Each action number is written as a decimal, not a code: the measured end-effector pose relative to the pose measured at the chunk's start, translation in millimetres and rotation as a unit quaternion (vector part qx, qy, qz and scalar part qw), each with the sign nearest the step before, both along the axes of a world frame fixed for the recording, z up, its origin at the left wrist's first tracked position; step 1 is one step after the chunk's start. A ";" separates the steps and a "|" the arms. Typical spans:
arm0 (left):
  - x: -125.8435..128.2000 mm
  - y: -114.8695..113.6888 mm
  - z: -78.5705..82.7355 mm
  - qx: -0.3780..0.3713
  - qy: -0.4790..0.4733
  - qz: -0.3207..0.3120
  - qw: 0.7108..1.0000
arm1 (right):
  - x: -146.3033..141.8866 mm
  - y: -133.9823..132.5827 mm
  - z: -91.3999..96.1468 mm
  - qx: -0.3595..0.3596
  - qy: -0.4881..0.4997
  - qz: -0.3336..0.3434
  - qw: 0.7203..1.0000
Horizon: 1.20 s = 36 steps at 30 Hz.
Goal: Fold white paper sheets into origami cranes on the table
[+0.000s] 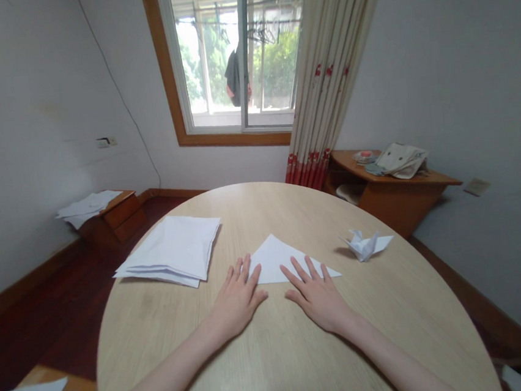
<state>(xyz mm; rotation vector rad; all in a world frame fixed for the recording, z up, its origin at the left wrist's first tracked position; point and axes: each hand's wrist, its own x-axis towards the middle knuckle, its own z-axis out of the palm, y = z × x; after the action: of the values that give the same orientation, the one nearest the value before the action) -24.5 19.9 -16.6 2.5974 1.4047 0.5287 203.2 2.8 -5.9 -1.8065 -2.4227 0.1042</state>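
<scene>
A white sheet folded into a triangle lies flat on the round wooden table. My left hand rests flat with fingers stretched out, fingertips on the triangle's lower left edge. My right hand lies flat too, fingers spread over the triangle's lower right edge. Neither hand grips anything. A folded white paper crane sits on the table to the right of the triangle, apart from my hands.
A stack of white paper sheets lies on the table's left. More paper sits on a low cabinet at the left wall. A wooden side table with a bag stands at the right. Window and curtain behind.
</scene>
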 end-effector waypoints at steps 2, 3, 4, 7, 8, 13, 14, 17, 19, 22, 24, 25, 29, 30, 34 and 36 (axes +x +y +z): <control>0.1 3.6 0.3 -0.009 -0.024 0.018 0.999 | 0.3 0.2 -0.9 0.005 0.002 0.007 1.000; 0.2 4.9 0.9 -0.014 -0.037 0.028 0.999 | 0.1 0.3 -1.1 0.007 0.004 0.012 1.000; 0.2 5.9 1.9 -0.018 -0.051 0.038 0.998 | -0.2 0.5 -1.2 0.010 0.008 0.015 1.000; -0.6 7.2 6.1 -0.024 -0.093 0.064 0.993 | -0.3 2.4 -1.6 0.025 0.031 0.012 0.999; -1.1 7.3 7.5 -0.022 -0.108 0.070 0.991 | 0.3 3.6 -1.8 0.033 0.041 0.005 0.999; -3.0 7.4 10.3 -0.023 -0.166 0.074 0.983 | 9.7 12.4 -4.6 0.077 0.078 -0.052 0.993; -3.0 7.5 10.1 -0.026 -0.176 0.071 0.982 | 12.2 14.3 -5.5 0.080 0.088 -0.063 0.991; -2.7 8.2 8.9 -0.024 -0.204 0.057 0.977 | 18.8 19.6 -9.3 0.076 0.132 -0.078 0.985; -3.0 9.0 7.8 -0.016 -0.221 0.049 0.974 | 22.2 22.8 -12.5 0.071 0.178 -0.081 0.978; -4.0 10.2 5.7 0.011 -0.246 0.033 0.969 | 25.9 26.8 -16.4 0.093 0.264 -0.086 0.956; -4.5 10.6 4.4 0.031 -0.255 0.020 0.966 | 27.6 28.3 -16.8 0.119 0.320 -0.089 0.936; -4.7 10.6 4.1 0.038 -0.258 0.015 0.965 | 28.2 28.6 -16.2 0.131 0.344 -0.091 0.925; -4.6 8.7 6.0 0.056 -0.260 0.002 0.964 | 28.4 26.7 -8.9 0.173 0.396 -0.093 0.897; -4.3 7.9 7.3 0.059 -0.260 0.002 0.964 | 28.1 25.8 -6.5 0.182 0.401 -0.089 0.893; -3.3 5.0 13.2 0.069 -0.267 0.001 0.961 | 27.3 22.1 2.1 0.200 0.409 -0.063 0.888; -3.0 4.1 15.7 0.069 -0.276 0.002 0.959 | 26.9 20.0 5.9 0.209 0.403 -0.046 0.890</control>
<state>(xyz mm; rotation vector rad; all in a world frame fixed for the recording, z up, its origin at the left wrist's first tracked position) -27.5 24.0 -0.9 2.2680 1.2099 1.2715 230.1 22.7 0.0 -1.3090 -1.6134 0.2438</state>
